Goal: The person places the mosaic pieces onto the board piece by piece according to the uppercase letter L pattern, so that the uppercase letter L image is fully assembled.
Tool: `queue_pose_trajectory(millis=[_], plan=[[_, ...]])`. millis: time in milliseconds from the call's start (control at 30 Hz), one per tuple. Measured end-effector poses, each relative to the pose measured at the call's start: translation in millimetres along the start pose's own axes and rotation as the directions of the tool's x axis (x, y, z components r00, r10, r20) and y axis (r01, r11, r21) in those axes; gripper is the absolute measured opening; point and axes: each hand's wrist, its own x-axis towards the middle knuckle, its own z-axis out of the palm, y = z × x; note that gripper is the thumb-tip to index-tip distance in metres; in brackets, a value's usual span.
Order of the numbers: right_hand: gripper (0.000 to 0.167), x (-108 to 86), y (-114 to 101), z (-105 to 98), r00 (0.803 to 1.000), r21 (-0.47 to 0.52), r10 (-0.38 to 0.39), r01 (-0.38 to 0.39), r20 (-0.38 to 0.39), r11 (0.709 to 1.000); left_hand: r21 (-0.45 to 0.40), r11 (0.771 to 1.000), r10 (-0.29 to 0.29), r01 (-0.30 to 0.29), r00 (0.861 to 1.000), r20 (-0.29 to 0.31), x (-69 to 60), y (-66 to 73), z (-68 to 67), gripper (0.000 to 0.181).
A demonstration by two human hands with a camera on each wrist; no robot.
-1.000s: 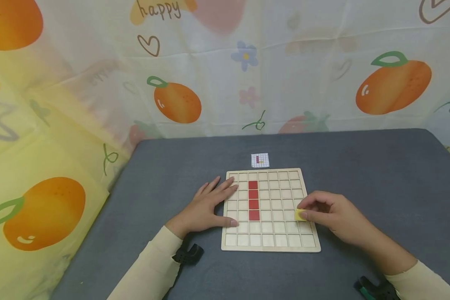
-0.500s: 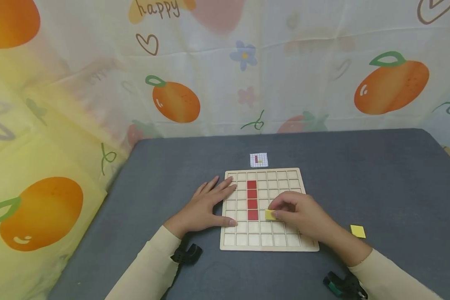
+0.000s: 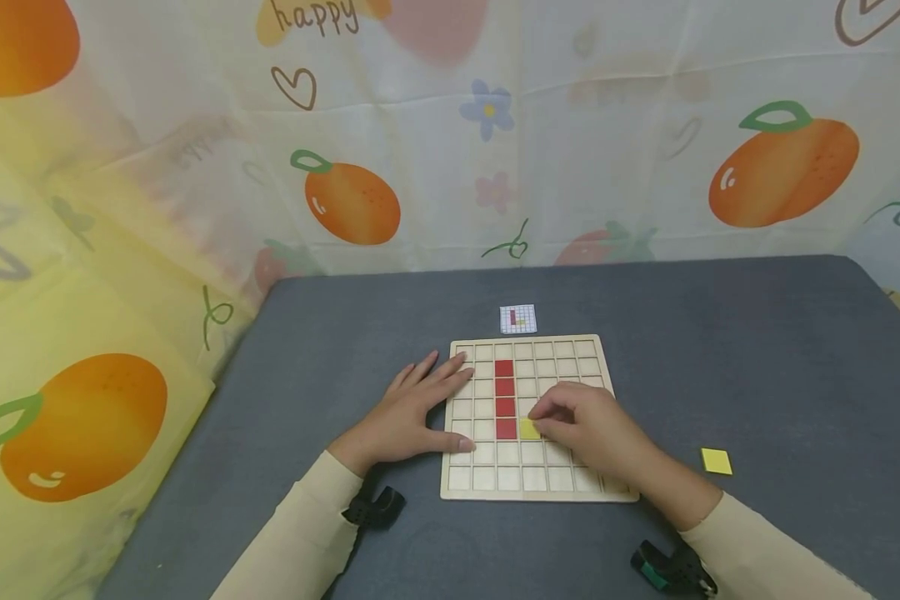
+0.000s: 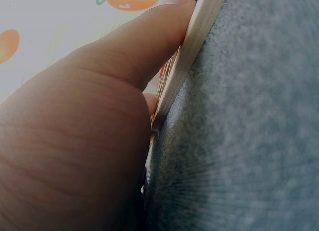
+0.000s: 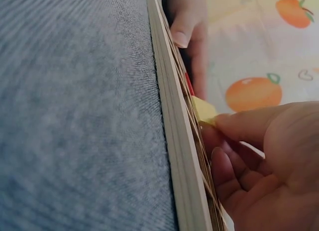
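Observation:
A wooden grid board (image 3: pixel 521 497) lies on the grey table. Four-sided red tiles (image 3: pixel 505 387) fill several cells of one column. My left hand (image 3: pixel 405 417) rests on the board's left edge, fingers spread and thumb on the frame. With thumb and fingertips, my right hand (image 3: pixel 600 429) pinches a yellow tile (image 3: pixel 528 429) at the cell just right of the lowest red tile. In the right wrist view this yellow tile (image 5: pixel 203 110) tilts up from the grid, its far edge near the red.
A second yellow tile (image 3: pixel 716 461) lies on the table (image 3: pixel 780 375) right of the board, near my right forearm. Behind the board is a small card (image 3: pixel 518 319) printed with a coloured grid pattern. A fruit-print cloth (image 3: pixel 615 167) hangs behind the table.
My right hand has carried the yellow tile leftward across the board to beside the lowest red tile. The yellow tile on the table has come into sight. My left hand stays put.

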Motion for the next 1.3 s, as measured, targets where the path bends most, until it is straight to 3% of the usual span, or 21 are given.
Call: queue_pose_trajectory(millis=[267, 500, 667, 833, 967, 1100, 1300], plan=[[0.014, -2.9, -1.6, -1.0, 0.999, -0.064, -0.049, 0.049, 0.007, 0.997, 0.001, 1.000, 0.005, -0.005, 1.000, -0.001, 0.5, -0.7, 0.1, 0.107], [0.014, -2.9, -4.0, -3.3, 0.997, -0.027, -0.055, 0.056, 0.051, 0.998, 0.004, 1.000, 0.005, -0.005, 1.000, -0.004, 0.4, -0.5, -0.9, 0.106], [0.027, -3.6, -1.4, -5.8, 0.993, 0.012, -0.045, 0.044, 0.107, 0.999, 0.002, 1.000, 0.006, -0.006, 1.000, 0.005, -0.3, 0.0, -1.1, 0.106], [0.035, -4.6, -0.2, -10.0, 0.991, 0.109, -0.004, -0.011, 0.136, 0.994, -0.002, 1.000, 0.010, -0.010, 1.000, 0.005, 0.0, 0.6, -0.4, 0.106], [0.040, -5.2, -2.3, -17.5, 0.984, 0.229, 0.042, -0.082, 0.174, 0.970, 0.010, 1.000, 0.009, -0.009, 1.000, 0.007, 0.6, -0.2, 0.8, 0.107], [0.042, -6.3, -2.4, -27.5, 0.984, 0.341, 0.022, -0.084, 0.179, 0.936, 0.015, 1.000, 0.011, -0.011, 1.000, 0.004, 0.2, -0.7, 0.5, 0.107], [0.044, -12.1, 2.5, -43.4, 0.987, 0.419, 0.004, -0.073, 0.163, 0.905, 0.005, 1.000, 0.010, -0.010, 1.000, 0.008, -1.0, 0.0, -1.1, 0.107]])
